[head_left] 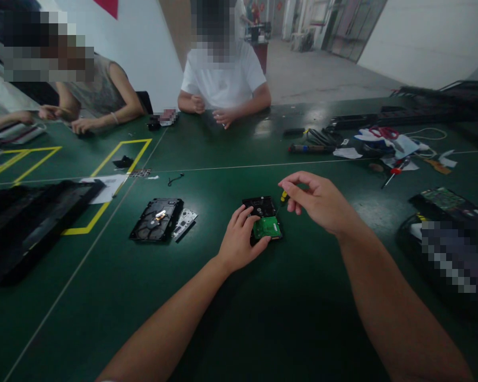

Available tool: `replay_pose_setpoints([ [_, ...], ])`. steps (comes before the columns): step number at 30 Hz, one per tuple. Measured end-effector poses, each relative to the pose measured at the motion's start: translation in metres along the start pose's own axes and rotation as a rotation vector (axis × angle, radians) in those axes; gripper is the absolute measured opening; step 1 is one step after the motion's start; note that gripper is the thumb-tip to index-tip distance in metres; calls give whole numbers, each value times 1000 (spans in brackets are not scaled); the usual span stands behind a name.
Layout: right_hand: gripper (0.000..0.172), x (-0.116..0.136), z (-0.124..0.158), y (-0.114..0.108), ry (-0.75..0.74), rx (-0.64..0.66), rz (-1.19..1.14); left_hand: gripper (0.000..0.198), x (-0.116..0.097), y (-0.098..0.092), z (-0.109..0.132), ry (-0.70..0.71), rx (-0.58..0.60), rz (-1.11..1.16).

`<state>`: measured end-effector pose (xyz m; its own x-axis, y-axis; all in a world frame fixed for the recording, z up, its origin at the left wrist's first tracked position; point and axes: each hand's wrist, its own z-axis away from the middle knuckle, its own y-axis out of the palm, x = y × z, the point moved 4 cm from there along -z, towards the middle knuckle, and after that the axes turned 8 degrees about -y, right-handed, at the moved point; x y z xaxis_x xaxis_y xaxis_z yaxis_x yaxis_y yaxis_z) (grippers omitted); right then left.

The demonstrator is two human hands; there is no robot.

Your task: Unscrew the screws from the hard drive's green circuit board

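A small hard drive [259, 206] with a green circuit board [268, 227] lies on the green table in front of me. My left hand [241, 237] grips it from the left, thumb at the near edge and fingers over its left side. In my right hand [313, 201] is a screwdriver [284, 197] with a yellow and black handle, pinched between thumb and fingers. Its shaft points down at the right side of the drive; whether the tip touches is too small to tell. To the left lie another hard drive [153, 225] and a loose circuit board [184, 225] against it.
Long black casings [35, 228] fill the left side. A red-handled screwdriver [394, 172], cables [322, 137] and scraps lie at the back right. Electronics with a green board [442, 199] stand at the right. Two people [223, 79] sit across the table, with another partly seen at far left.
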<state>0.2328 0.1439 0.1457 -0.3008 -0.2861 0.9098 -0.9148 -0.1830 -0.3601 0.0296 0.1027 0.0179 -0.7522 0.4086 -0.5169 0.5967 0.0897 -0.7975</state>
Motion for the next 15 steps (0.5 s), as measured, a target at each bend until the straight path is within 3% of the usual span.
replay_pose_setpoints([
  [6, 29, 3, 1, 1, 12, -28, -48, 53, 1, 1, 1, -4, -8, 9],
  [15, 25, 3, 1, -6, -52, 10, 75, 52, 0, 0, 1, -6, -1, 11],
])
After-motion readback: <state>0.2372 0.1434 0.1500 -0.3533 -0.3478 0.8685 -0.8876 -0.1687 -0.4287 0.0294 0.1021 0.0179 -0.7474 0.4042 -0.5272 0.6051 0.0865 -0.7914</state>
